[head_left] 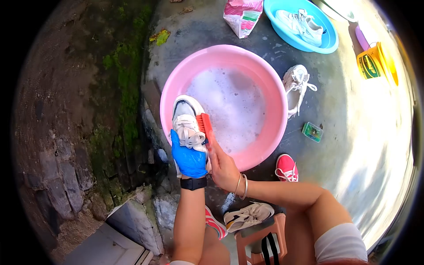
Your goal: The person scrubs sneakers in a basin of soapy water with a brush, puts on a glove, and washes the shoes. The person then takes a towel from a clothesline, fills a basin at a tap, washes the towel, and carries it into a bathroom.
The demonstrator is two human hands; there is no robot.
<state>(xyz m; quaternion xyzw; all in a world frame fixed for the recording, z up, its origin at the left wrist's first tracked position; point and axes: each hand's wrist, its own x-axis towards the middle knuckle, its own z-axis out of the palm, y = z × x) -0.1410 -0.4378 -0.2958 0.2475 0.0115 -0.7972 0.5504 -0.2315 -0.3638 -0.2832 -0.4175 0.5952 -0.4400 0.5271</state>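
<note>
My left hand (189,158), in a blue rubber glove, grips a white lace-up sneaker (187,121) over the left rim of a pink basin (270,84). The sneaker's toe points away from me, and its toe panel looks greyish. Bare and wearing bangles, my right hand (224,170) is closed around the handle of a red scrubbing brush (205,126). The bristles touch the right side of the sneaker near the laces. Foamy, soapy water (229,106) fills the bottom of the basin.
A white sneaker (297,88) lies right of the basin, with a green soap box (312,132) nearby. Farther back are a blue basin (327,42) holding white shoes, a pink-and-white packet (243,17) and a yellow bucket (380,62). Another sneaker (248,215) lies near a stool (260,238).
</note>
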